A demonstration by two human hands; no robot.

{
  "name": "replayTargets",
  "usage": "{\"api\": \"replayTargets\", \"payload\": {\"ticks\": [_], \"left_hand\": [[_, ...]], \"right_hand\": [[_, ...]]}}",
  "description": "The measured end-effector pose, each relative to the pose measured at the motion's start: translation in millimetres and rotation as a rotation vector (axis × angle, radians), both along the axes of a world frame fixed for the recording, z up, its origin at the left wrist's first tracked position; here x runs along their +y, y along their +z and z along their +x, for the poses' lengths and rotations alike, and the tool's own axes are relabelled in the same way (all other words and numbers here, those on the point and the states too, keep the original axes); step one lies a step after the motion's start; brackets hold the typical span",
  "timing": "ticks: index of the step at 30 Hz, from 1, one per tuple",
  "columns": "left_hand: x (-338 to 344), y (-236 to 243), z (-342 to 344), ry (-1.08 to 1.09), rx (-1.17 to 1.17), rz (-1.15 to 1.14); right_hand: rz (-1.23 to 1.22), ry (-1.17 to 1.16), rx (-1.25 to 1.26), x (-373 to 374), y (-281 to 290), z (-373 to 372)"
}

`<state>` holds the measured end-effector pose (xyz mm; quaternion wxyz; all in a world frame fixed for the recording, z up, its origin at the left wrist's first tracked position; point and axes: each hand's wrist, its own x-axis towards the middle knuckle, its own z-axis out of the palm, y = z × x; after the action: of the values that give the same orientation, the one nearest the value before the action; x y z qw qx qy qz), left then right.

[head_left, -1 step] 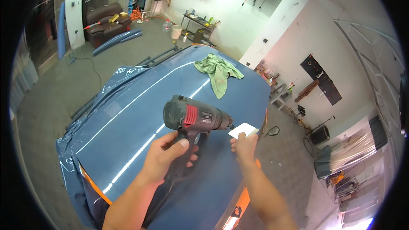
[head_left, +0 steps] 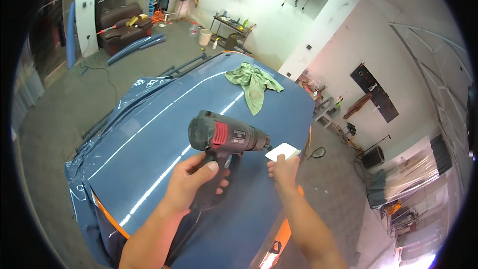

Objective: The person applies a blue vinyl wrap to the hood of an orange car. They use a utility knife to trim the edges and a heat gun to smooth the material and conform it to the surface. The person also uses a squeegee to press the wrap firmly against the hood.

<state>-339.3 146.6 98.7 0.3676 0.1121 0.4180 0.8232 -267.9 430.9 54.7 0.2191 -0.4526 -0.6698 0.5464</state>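
Note:
My left hand is wrapped round the grip of a dark grey and red heat gun. Its nozzle points right, toward a flat white squeegee. The squeegee is pinched in my right hand, thumb on top, just beyond the nozzle and apart from it. Both tools are over a vehicle panel covered in glossy blue film. Orange paint shows at the panel's lower left and right edges. Toward the far end of the panel lies a crumpled green cloth.
Loose film hangs in folds off the panel's left side. A cord trails from the heat gun. Film rolls lie on the floor by a brown armchair. A bucket and a workbench stand at the back wall.

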Motion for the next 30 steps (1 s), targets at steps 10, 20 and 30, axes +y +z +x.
{"api": "replayTargets", "payload": {"ticks": [10,20,30], "left_hand": [[-8.4,2.2,-5.8,0.052,-0.022,0.013],[-10.0,5.0,-8.2,0.086,-0.001,0.008],[-15.7,-3.1,-17.4,0.254,-0.036,0.183]], "right_hand": [[0.003,0.310,-0.144,69.0,13.0,14.5],[0.430,0.833,-0.709,127.9,54.3,-65.4],[1.114,1.295,-0.725,76.3,80.0,-105.0]]}}
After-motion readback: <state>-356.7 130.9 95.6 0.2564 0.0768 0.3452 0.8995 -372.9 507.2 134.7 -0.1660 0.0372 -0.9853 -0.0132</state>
